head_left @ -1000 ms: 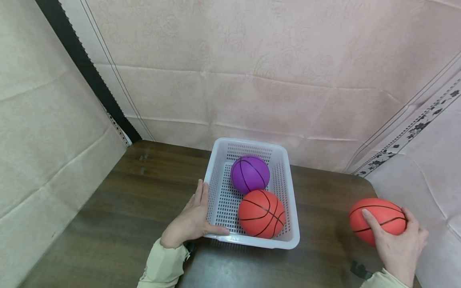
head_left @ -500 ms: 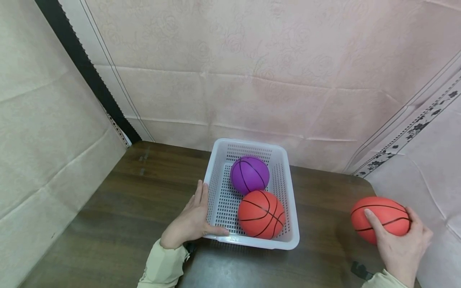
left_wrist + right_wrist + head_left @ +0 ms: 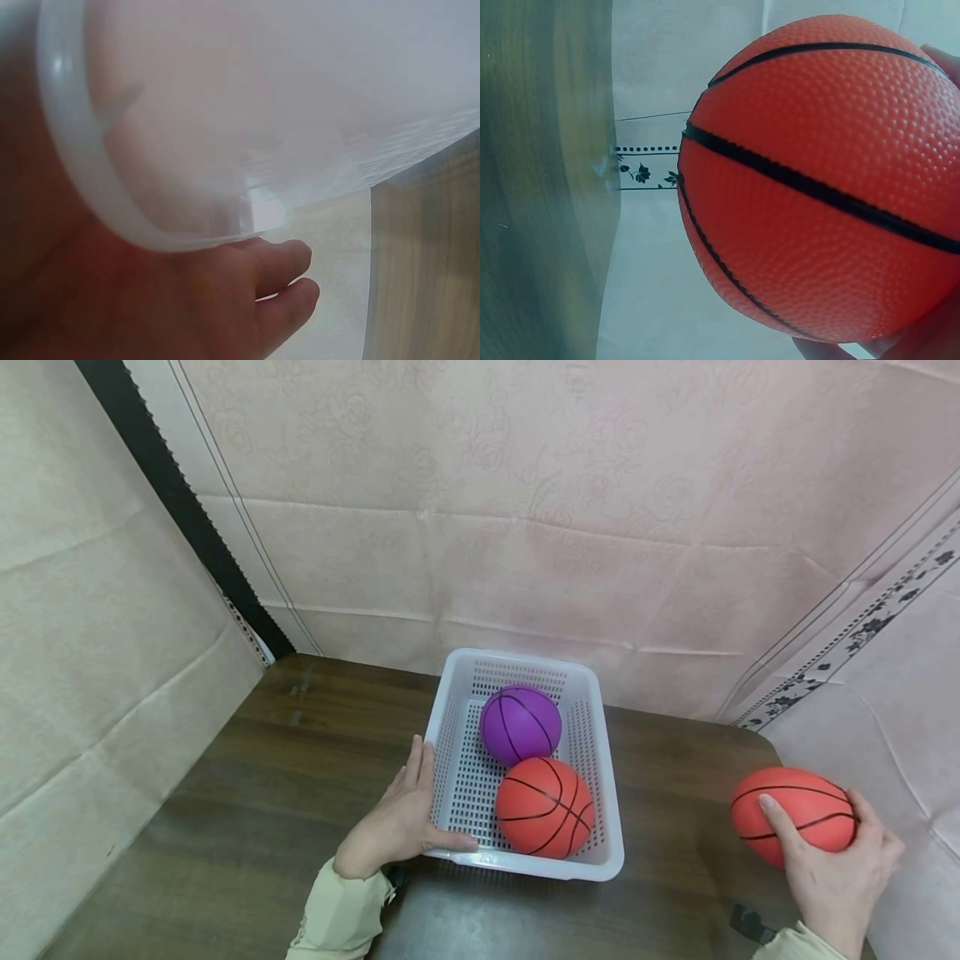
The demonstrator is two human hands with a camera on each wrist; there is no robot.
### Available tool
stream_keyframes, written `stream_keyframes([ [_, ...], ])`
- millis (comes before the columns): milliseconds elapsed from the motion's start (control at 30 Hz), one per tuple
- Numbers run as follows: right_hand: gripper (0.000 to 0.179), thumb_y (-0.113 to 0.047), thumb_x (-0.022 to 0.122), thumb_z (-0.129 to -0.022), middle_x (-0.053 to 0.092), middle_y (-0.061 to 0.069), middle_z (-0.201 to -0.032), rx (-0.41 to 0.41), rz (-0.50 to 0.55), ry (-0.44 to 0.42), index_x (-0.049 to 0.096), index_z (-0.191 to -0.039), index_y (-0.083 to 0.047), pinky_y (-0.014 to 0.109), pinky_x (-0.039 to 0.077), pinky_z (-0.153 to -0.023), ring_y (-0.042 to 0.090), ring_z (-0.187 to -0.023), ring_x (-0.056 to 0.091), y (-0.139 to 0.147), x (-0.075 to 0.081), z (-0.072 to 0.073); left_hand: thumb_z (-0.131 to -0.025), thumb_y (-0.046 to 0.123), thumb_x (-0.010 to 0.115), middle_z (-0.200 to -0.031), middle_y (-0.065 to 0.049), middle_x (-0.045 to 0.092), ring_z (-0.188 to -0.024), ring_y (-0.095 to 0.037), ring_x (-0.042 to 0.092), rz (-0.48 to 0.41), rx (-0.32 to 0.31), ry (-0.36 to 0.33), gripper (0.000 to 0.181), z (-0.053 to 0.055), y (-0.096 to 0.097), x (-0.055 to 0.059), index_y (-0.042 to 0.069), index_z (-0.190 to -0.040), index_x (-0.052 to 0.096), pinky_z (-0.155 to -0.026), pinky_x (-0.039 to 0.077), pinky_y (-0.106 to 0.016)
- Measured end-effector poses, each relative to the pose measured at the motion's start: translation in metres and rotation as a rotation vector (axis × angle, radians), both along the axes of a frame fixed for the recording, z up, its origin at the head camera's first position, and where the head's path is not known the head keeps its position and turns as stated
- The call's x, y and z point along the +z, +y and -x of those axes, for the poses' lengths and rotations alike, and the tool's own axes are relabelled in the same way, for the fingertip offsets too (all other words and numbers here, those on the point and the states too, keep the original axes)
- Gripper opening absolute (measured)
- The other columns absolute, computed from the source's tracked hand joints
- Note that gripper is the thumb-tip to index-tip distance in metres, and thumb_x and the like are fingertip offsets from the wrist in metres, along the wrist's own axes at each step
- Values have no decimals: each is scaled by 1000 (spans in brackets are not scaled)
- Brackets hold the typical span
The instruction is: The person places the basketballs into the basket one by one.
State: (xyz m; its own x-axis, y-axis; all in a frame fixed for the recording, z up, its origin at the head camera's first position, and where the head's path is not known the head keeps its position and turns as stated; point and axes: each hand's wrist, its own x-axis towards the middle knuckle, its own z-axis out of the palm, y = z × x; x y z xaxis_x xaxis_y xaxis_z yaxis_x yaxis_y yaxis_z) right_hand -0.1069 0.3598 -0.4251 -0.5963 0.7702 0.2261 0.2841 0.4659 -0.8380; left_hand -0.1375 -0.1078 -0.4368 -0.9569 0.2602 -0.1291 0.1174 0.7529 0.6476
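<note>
In the head view, a white perforated plastic basket [image 3: 611,810] holds a purple toy basketball [image 3: 521,723] and, nearer the front, an orange-red one [image 3: 545,807]. My left hand [image 3: 397,814] rests at the basket's front left corner, fingers straight along the outer side and thumb on the front rim. Its fingers [image 3: 285,262] show under the curved rim in the left wrist view. Off to the right, my right hand [image 3: 840,868] grips another orange-red toy basketball [image 3: 787,814], thumb on the near side. That ball [image 3: 817,202] fills much of the right wrist view.
The basket stands on a dark wooden table [image 3: 247,827], towards its back edge. Pale cloth [image 3: 525,527] hangs behind the table and also down its left and right sides, with a flowered border [image 3: 862,631] at the right corner.
My right hand and the ball in it have shifted slightly right. The left hand and the basket with its two balls stay in place.
</note>
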Motion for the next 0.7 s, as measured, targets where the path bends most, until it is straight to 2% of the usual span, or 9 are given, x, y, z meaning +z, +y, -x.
stream_keyframes([
  [233, 89, -39, 89, -65, 34, -7, -133, -6, -4, -3, 47, -143, -37, 23, 29, -103, 20, -131, 31, -1, 0, 1, -57, 66, 82, -159, -11, -23, -145, -42, 4, -3, -4, 2, 147, 0, 0, 0, 2, -153, -9, -113, 14, -59],
  [433, 89, -40, 89, -65, 34, 2, -140, 2, -10, -7, 46, -143, -36, 26, 31, -103, 20, -133, 31, -3, 0, 2, -58, 64, 83, -159, -11, -23, -145, -42, 3, -3, -1, -1, 146, -1, 0, 0, 3, -153, -9, -113, 14, -58],
  [700, 88, -38, 90, -64, 34, -9, -133, -6, -8, 13, 47, -141, -39, 23, 31, -101, 18, -128, 34, -4, 1, 1, -60, 60, 85, -159, -12, -23, -145, -41, 3, -9, -4, 3, 145, 0, 1, 0, 2, -153, -9, -113, 13, -59],
])
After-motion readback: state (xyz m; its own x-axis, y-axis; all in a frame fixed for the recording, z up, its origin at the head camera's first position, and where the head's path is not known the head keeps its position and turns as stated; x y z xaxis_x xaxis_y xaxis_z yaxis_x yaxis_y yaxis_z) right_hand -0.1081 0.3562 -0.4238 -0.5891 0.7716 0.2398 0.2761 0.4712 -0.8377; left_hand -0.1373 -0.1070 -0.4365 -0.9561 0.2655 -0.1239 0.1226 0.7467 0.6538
